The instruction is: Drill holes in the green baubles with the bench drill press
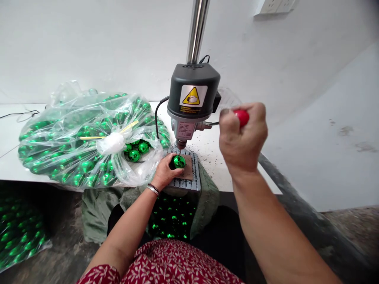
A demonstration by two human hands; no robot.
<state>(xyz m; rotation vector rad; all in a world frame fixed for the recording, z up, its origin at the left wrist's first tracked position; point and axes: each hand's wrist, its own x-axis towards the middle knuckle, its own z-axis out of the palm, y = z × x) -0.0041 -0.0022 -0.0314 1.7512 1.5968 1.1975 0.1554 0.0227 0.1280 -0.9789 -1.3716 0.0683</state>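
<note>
A small drill press [194,92] stands on the table, its thin bit [180,152] pointing down at a shiny green ball ornament [179,162]. Around that ball curl the fingers of my left hand [167,172], keeping it on a brown board [187,169] over the slotted metal base [195,173]. The bit's tip meets the top of the ball or is just above it; I cannot tell which. My right hand [244,138] is wrapped round the red knob [242,118] of the press's feed lever, to the right of the motor housing.
A big clear plastic bag [89,142] of green balls lies on the white table [237,179] at left. Below the base, a green sack [207,193] holds more balls. Another bag [20,228] of them is at lower left. Dark shavings dot the tabletop. A black cable [156,118] hangs beside the press.
</note>
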